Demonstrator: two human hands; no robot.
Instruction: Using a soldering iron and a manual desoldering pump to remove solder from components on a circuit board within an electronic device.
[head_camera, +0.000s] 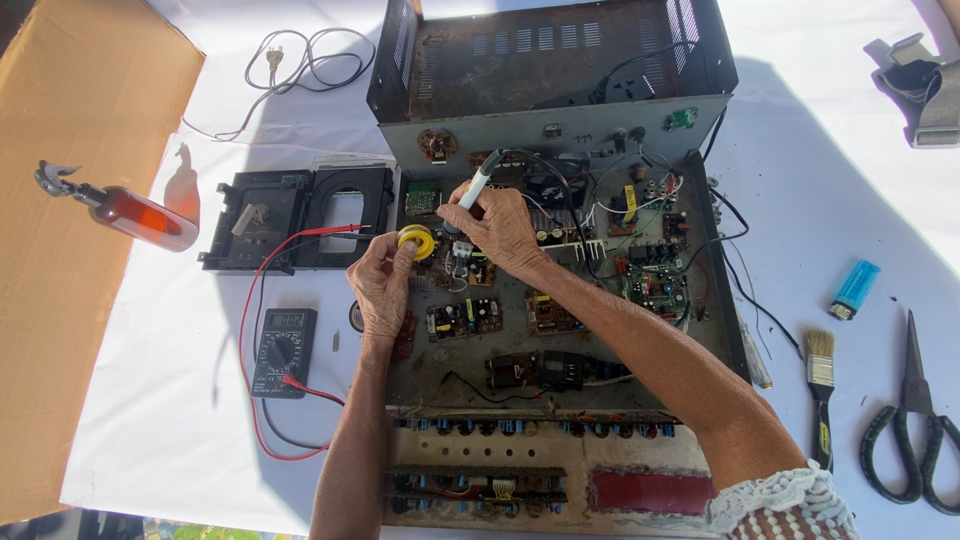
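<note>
Opened electronics chassis (715, 300) of grey, rust-spotted sheet metal on a worktop (150, 400) covered with white cloth, seen from above. The left hand (385, 285) pinches a small yellow reel of solder (416, 240) between thumb and fingertips, its grip clenched on the round, glossy spool just left of centre over the far boards. The right hand (495, 225) grasps a soldering iron (477, 187) like a pen, the pale handle slanting up and far, its dark cord trailing toward the rear of the case; the tip is hidden behind the fingers. Below the hands lie several small circuit boards (465, 320), brown and green, studded with cylindrical capacitors and tangled thin wires. The perforated black lid (560, 50) stands tilted at the far edge. To the left: a black plastic frame (300, 215), a dark multimeter (284, 350) with looping red and black leads, a clear spray bottle (130, 212) of amber liquid resting on a brown cardboard sheet (60, 300), and a coiled cable (300, 60). To the right: a blue lighter (854, 288), a flat bristle brush (820, 380), and black-handled scissors (915, 420).
</note>
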